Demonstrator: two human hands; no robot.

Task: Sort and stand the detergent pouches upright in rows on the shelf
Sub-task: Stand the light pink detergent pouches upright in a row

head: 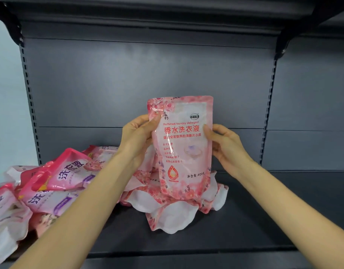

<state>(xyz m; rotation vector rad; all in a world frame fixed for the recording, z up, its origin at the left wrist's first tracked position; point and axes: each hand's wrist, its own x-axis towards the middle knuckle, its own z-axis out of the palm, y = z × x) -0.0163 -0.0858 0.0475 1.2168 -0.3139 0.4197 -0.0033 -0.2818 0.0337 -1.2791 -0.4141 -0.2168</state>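
A pale pink floral detergent pouch (182, 150) is held upright above the shelf, its printed front facing me. My left hand (137, 137) grips its left edge, thumb on the front. My right hand (226, 145) grips its right edge the same way. Beneath and behind it, several matching floral pouches (173, 214) lie flat in a loose pile. Off to the left, a heap of deeper pink pouches with purple lettering (56, 183) is stacked untidily, partly hidden by my left forearm.
The dark grey shelf board (264, 220) stretches to the right of the piles. A grey back panel (148, 78) rises behind, with slotted uprights at both sides. Another shelf hangs overhead (167, 8). A pale wall shows at the far left.
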